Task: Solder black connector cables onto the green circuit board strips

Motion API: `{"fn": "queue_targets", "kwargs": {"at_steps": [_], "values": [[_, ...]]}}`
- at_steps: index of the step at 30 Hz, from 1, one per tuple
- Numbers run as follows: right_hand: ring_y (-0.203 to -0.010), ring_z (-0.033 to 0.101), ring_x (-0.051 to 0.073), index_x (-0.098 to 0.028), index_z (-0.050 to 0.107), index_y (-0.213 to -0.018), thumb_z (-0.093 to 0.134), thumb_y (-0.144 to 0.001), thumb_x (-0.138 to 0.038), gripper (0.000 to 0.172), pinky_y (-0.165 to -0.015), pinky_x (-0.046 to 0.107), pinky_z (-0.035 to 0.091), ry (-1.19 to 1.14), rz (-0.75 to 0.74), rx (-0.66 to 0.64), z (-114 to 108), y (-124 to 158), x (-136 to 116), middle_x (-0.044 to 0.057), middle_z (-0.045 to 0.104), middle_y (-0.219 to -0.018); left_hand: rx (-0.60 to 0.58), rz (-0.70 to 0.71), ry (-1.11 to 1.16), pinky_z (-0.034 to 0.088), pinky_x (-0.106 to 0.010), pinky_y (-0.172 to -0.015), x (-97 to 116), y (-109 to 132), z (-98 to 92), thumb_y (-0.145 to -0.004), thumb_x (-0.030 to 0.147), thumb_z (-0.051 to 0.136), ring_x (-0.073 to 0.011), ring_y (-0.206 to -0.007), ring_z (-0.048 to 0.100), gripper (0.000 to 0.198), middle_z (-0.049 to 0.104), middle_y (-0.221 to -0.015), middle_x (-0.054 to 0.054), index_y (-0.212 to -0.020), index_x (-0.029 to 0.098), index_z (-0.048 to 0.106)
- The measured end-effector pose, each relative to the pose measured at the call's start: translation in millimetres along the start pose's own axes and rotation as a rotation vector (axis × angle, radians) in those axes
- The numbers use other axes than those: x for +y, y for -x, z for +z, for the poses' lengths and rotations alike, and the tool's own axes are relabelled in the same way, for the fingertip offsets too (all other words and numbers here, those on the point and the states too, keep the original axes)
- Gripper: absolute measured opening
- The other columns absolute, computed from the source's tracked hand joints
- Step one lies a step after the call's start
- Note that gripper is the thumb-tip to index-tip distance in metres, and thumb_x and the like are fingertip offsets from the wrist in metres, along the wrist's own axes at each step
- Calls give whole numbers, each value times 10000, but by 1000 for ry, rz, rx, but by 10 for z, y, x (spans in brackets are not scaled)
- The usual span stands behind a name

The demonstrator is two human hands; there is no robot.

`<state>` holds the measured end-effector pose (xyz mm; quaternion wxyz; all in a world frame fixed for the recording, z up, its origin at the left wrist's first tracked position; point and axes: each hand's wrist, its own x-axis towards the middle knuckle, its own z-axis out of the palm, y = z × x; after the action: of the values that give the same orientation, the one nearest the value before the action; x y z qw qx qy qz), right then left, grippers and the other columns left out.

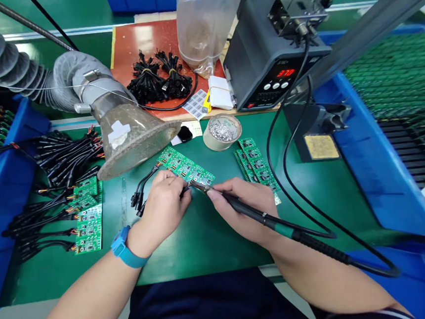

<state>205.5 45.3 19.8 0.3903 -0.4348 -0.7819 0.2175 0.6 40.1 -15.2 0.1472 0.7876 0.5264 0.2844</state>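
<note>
My right hand (244, 204) is wrapped round a soldering iron (249, 211), whose metal tip end meets the lower right part of a green circuit board strip (187, 165). My left hand (167, 198), with a teal watch on its wrist, pinches a black cable (184, 190) at the near edge of that strip. The cable's end at the board is mostly hidden by fingers and iron. Other short black cables (139, 193) run from the strip's left end and pass beside my left hand.
Wired boards (89, 222) lie at left, bare boards (257, 165) at right. A fume extractor hood (136, 136) hangs over the left side. Behind are a solder-filled cup (222, 133), a soldering station (267, 70) and an iron stand (307, 134). Blue bins (349, 152) flank the mat.
</note>
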Motion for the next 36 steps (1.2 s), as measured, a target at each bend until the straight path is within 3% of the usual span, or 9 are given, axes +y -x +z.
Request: {"fn": "queue_targets", "kwargs": {"at_steps": [8,11,17,21,26,30,36], "values": [[-556,685,133,-220,675,-894,682,-952,-250,65,-551,240,533,3,18,87,-81,-20,-27,-19,733,-685,-17,-45,-29,479,-386,-739,47,-13,6,-895,151,657,-253,-820,557,158,587,-694,-40,-764,204,588],[-610,717,148,-220,692,-977,690,-963,-303,84,-611,254,572,-32,76,75,-68,-6,-5,-4,758,-754,-25,-54,-27,476,-385,-731,40,-8,11,-897,159,655,-252,-815,555,151,583,-681,-33,-768,205,592],[-913,777,214,-252,622,-1275,642,-1002,-417,320,-833,320,625,-84,176,11,60,-42,134,40,796,-1049,-13,-29,-34,487,-389,-728,12,1,9,-895,158,651,-254,-819,553,159,569,-673,-28,-761,208,581],[-1037,760,258,-245,541,-1401,663,-984,-415,467,-863,349,635,-12,146,-101,196,-69,270,83,757,-1209,-11,-4,-32,504,-396,-750,-16,8,6,-896,156,662,-250,-832,556,148,590,-708,-31,-777,205,589],[-954,777,277,-204,522,-1443,689,-964,-385,538,-830,357,640,129,129,-115,281,-36,358,114,766,-1170,13,25,-1,545,-419,-799,-35,39,-6,-914,152,653,-267,-920,582,100,626,-742,-50,-830,186,612],[-867,784,255,-198,524,-1435,682,-970,-374,521,-775,339,638,144,107,-89,283,-5,342,100,785,-1093,19,53,17,568,-442,-834,-47,38,-41,-936,159,641,-263,-927,608,92,671,-776,-68,-847,175,625],[-880,780,240,-205,536,-1423,675,-974,-352,493,-778,322,630,124,118,-63,294,8,354,104,776,-1129,10,114,-3,570,-475,-871,-33,6,-70,-947,153,625,-254,-886,627,122,684,-759,-66,-828,176,639]]}}
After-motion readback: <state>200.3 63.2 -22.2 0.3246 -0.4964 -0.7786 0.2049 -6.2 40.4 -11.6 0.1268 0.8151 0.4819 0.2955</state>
